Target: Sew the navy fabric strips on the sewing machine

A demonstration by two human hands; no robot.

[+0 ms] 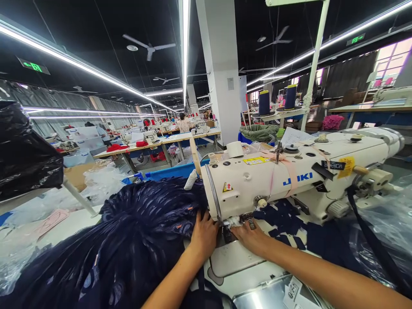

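Note:
A white Juki sewing machine point(289, 176) lies across the table in front of me. A big heap of dark navy patterned fabric point(128, 244) spreads to its left and under its arm. My left hand point(204, 234) lies flat on the fabric just left of the needle, fingers stretched forward. My right hand point(249, 236) rests on the machine bed right beside the presser foot point(228, 229), fingers pressed down on the cloth there; its fingertips are partly hidden under the machine head.
A black plastic bag point(25, 150) hangs at the left. Clear plastic bags point(96, 184) and a blue bin point(174, 170) sit behind the fabric. Two blue thread cones point(277, 101) stand on a rack. A white pillar point(222, 68) and other workers' sewing tables point(161, 143) lie beyond.

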